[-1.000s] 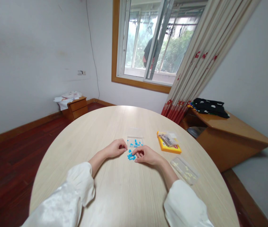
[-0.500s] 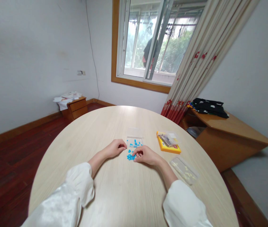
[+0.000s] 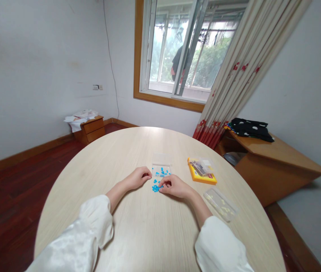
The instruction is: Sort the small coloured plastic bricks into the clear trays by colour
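A small pile of blue plastic pieces [image 3: 155, 188] lies on the table in front of a clear plastic box [image 3: 156, 169]. More blue pieces are inside the box, whose lid stands open at the back. My right hand [image 3: 174, 186] reaches into the right side of the pile, with thumb and fingertips pinched on a blue piece that they mostly hide. My left hand [image 3: 140, 177] rests on the table by the box's left front corner. Its fingers are curled closed, and whatever they may hold is hidden.
To the right lies a yellow box [image 3: 198, 175] with a clear case on it. Nearer me is a clear container [image 3: 221, 204] with pale yellow pieces. Beyond the round table [image 3: 137, 234] stand a small drawer cabinet [image 3: 93, 128] and a wooden desk [image 3: 281, 158] with folded dark cloth.
My right hand's fingertips have shifted slightly left into the pile and drawn closer together. My left hand has stayed in place.
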The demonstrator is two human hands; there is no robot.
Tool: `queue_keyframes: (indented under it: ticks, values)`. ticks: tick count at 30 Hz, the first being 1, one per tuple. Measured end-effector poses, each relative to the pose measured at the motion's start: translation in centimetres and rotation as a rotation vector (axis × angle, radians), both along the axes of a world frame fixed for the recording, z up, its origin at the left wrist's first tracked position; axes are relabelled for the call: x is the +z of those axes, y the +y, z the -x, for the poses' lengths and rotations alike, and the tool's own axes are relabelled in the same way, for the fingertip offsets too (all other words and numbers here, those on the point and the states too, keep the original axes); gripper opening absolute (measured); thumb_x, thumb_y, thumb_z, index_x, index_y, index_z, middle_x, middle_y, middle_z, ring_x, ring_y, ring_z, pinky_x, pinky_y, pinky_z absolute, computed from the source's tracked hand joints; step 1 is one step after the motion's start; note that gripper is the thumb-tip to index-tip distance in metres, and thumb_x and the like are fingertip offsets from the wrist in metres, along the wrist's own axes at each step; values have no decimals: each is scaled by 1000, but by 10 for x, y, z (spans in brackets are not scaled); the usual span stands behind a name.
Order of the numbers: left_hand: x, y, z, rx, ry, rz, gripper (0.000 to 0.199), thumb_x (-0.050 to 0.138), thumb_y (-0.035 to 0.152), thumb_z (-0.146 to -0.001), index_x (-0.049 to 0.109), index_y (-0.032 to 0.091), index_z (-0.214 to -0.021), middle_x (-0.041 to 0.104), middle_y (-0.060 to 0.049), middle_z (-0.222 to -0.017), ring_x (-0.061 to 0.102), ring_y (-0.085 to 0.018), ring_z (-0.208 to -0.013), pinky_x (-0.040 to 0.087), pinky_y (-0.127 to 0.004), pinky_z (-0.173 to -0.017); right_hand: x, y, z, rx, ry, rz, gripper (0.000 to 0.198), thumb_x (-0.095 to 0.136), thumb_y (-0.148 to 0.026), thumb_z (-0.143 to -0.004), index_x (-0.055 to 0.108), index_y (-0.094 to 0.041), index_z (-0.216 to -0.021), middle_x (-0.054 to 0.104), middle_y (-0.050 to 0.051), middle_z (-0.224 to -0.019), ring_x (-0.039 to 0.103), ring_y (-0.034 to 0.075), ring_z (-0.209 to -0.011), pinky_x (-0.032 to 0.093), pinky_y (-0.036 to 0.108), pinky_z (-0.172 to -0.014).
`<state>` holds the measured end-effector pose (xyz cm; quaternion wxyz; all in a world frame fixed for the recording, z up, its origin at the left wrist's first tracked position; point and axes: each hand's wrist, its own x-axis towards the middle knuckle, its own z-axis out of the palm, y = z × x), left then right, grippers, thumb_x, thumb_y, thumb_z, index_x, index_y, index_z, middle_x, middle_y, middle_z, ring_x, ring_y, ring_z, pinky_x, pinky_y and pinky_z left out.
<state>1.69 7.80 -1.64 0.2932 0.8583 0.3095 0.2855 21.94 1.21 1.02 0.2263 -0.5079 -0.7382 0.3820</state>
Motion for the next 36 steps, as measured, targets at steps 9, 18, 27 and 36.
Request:
queue_keyframes:
  ticks: [9, 18, 27, 36]
  values:
    - [0, -1, 0, 5, -9, 39, 8, 55, 13, -75, 64, 13, -75, 60, -2, -73, 53, -12, -68, 41, -23, -65, -1, 0, 0, -5, -4, -1, 24, 64, -35, -69, 69, -12, -74, 42, -5, -52, 35, 8, -52, 25, 22, -51]
    - [3, -3, 1, 44, 7, 4, 6, 60, 16, -75, 65, 13, -76, 57, -2, -73, 51, -11, -66, 41, -23, -65, -5, 3, -13, -273, 447, 7, 41, 69, -49, -60, 63, -13, -79, 45, -5, -55, 35, 7, -50, 26, 22, -48]
    - [3, -2, 2, 37, 68, -86, 10, 54, 14, -79, 63, 14, -74, 57, -3, -75, 53, -13, -71, 41, -24, -67, -17, 16, -19, -603, 488, -261, 48, 63, -54, -63, 64, -12, -85, 34, -7, -50, 28, 8, -47, 23, 23, -45]
    - [2, -2, 2, 80, 88, -109, 12, 52, 14, -80, 63, 14, -74, 58, -4, -74, 53, -14, -70, 42, -25, -69, -17, 15, -20, -588, 422, -248, 56, 56, -50, -70, 63, -10, -108, 29, -7, -49, 24, 9, -47, 22, 24, -45]
